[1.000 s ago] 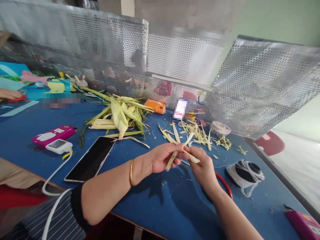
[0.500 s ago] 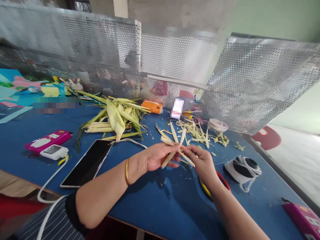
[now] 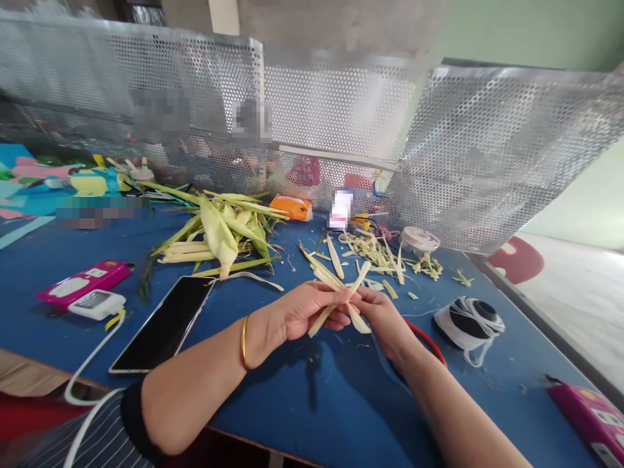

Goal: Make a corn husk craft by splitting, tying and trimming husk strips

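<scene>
In the head view, the left hand's (image 3: 309, 311) grip pinches crossed husk strips (image 3: 360, 277) at their crossing, above the blue surface (image 3: 341, 416). The right hand's (image 3: 383, 318) grip is closed on them from the right. Scraps (image 3: 373, 251) lie just beyond; a husk pile (image 3: 218, 235) is farther left, a spool (image 3: 468, 323) to the right.

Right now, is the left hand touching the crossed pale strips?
Touching. The head view shows it: the left hand pinches the crossed pale strips, with no gap between.
</scene>
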Motion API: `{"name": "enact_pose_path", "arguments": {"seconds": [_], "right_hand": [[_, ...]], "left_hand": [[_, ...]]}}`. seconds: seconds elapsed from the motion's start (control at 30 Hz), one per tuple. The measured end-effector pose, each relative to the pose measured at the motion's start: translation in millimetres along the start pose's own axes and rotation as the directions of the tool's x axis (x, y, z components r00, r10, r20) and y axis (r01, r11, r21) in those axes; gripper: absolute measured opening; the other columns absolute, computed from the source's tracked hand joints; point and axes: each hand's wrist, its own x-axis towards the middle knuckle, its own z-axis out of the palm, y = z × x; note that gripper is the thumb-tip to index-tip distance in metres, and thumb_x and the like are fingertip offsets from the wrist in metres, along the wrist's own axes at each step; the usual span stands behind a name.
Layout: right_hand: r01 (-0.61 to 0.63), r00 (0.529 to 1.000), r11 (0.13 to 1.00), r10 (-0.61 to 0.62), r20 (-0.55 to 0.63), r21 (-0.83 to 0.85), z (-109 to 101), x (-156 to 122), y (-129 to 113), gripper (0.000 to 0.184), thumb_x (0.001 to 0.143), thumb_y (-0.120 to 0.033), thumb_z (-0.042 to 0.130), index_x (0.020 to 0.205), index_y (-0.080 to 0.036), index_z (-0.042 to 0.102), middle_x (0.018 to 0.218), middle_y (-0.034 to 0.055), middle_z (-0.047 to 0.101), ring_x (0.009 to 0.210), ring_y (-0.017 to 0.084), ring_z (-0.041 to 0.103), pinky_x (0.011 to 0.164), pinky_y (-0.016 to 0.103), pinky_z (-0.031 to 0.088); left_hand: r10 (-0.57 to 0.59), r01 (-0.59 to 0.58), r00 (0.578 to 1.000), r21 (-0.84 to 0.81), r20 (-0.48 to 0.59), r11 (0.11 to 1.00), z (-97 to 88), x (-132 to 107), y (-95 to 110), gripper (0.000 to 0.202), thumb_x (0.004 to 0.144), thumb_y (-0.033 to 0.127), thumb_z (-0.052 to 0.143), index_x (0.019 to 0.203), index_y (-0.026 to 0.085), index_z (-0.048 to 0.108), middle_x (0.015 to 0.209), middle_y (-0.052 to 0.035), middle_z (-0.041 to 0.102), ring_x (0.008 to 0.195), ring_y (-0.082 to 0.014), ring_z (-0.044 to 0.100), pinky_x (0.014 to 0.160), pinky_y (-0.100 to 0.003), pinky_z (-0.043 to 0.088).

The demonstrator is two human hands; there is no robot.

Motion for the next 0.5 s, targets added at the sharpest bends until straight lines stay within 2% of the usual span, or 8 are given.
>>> {"name": "enact_pose_path", "arguments": {"seconds": [0.1,0.17,0.3,0.4,0.5], "right_hand": [[0.126,0.990,0.990,-0.130,-0.056,-0.066,-3,-3,-11,0.030,0.064,-0.028,0.075,0.093,-0.021,0.076,0.083,0.0035,0.071,0.079,0.021,0.061,0.074,0.032,0.045],[0.178,0.983,0.983,-0.180,-0.040,-0.048,-4,-7,-18,0.029,0.067,-0.027,0.070,0.095,-0.022,0.076,0.086,0.0033,0.072,0.085,0.021,0.061,0.080,0.033,0.044],[0.246,0.966,0.963,-0.253,-0.058,-0.109,-4,-11,-23,0.014,0.073,-0.033,0.072,0.081,-0.022,0.076,0.075,0.0004,0.068,0.072,0.016,0.058,0.075,0.030,0.044],[0.263,0.944,0.949,-0.290,-0.156,-0.175,1,-10,-18,0.015,0.070,-0.035,0.076,0.067,-0.020,0.073,0.071,0.0010,0.067,0.069,0.015,0.057,0.071,0.029,0.043],[0.268,0.908,0.949,-0.306,-0.285,-0.167,6,-8,-10,0.018,0.066,-0.038,0.077,0.065,-0.020,0.073,0.069,0.0018,0.067,0.068,0.016,0.056,0.068,0.030,0.043]], "left_hand": [[-0.027,0.027,0.999,0.018,-0.042,0.999,1.2,-2,3,0.030,0.072,0.035,0.078,0.090,0.011,0.074,0.074,-0.0072,0.072,0.060,-0.0130,0.065,0.060,-0.023,0.052],[-0.032,0.033,0.999,0.039,-0.041,0.999,2.1,-4,4,0.032,0.077,0.039,0.073,0.093,0.012,0.074,0.077,-0.0079,0.072,0.059,-0.0129,0.066,0.057,-0.022,0.051],[-0.037,0.043,0.998,0.128,-0.049,0.991,5.4,-5,3,0.026,0.078,0.037,0.071,0.087,0.013,0.074,0.076,-0.0074,0.072,0.056,-0.0125,0.065,0.049,-0.020,0.047],[-0.030,0.043,0.997,0.209,-0.068,0.977,8.2,-6,2,0.018,0.075,0.030,0.072,0.081,0.013,0.074,0.072,-0.0067,0.072,0.053,-0.0117,0.062,0.046,-0.020,0.044],[-0.057,0.065,0.997,0.224,-0.044,0.972,9.3,-5,0,0.018,0.071,0.029,0.074,0.080,0.013,0.074,0.072,-0.0070,0.072,0.052,-0.0114,0.061,0.048,-0.021,0.045]]}}
